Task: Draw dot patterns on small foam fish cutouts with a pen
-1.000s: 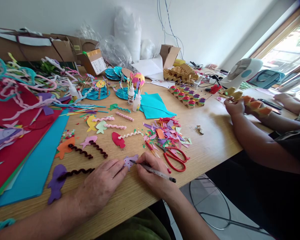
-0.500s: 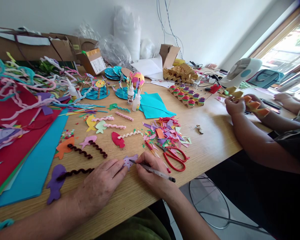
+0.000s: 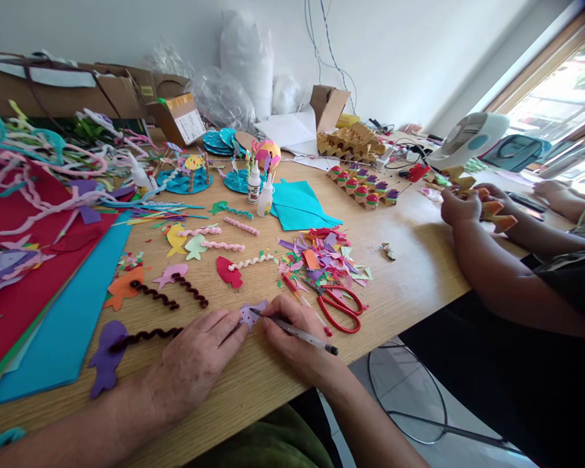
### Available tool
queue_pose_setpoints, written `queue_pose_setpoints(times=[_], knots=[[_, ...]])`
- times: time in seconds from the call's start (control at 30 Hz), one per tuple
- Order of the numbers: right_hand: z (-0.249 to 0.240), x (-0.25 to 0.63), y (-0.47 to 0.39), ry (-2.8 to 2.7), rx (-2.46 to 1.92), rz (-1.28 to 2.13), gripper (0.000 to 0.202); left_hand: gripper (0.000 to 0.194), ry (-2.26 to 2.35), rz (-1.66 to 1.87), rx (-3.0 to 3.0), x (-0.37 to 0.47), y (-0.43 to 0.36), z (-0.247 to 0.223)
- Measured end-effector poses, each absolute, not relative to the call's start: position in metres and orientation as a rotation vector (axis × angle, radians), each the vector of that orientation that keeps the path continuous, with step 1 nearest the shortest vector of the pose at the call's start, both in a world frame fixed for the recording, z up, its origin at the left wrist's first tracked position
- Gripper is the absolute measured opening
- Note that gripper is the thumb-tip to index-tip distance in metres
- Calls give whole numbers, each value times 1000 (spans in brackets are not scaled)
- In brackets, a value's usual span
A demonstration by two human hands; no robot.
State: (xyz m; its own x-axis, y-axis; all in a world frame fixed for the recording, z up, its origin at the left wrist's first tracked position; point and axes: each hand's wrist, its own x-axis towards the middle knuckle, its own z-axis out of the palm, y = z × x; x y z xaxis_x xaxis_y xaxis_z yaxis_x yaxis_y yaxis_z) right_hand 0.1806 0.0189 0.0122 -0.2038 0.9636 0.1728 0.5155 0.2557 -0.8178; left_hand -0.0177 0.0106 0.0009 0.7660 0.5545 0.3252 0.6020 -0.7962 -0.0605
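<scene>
Left hand (image 3: 195, 364) lies palm-down on the bench (image 3: 419, 273), fingers (image 3: 227, 325) held close together and nearly flat. Fingertips press the left edge of a small lilac fish (image 3: 252, 314), pinning it to the wood.

Right hand (image 3: 297, 338) has its fingers curled and pressed together, pinching a pen (image 3: 295, 332). Pen slants up and left; its tip touches the top of the lilac fish, its cap end points toward the bench edge. The lilac fish sits between the two sets of fingertips, near the front edge, touching both.

Red scissors (image 3: 338, 307) just right of the right hand, blades toward a heap of scraps (image 3: 322, 260). A purple fish (image 3: 106, 357) with a dark curly stem (image 3: 146, 337) lies left of the left hand, apart from it. More cut-out fish with curled stems spread farther back. Blue sheet (image 3: 63, 325) and red sheet (image 3: 29, 260) at far left. Two glue bottles (image 3: 260, 188) stand mid-bench beside a teal sheet (image 3: 299, 207).

Another person's hands (image 3: 461, 207) at the right hold an orange piece (image 3: 497, 214), well apart.
</scene>
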Motion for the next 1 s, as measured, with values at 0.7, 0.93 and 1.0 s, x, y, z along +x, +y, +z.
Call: queue_pose_setpoints(times=[0.7,0.93,1.0], knots=[[8,180,19,-1809,-1332,813,8,43,-888,-465,-2778,-15,10,9],[8,181,18,-1800,-1322,811,9,42,-896,-461,-2773,-15,11,6],[8,181,19,-1799,-1329,802,9,42,-899,-460,-2762,-15,11,6]])
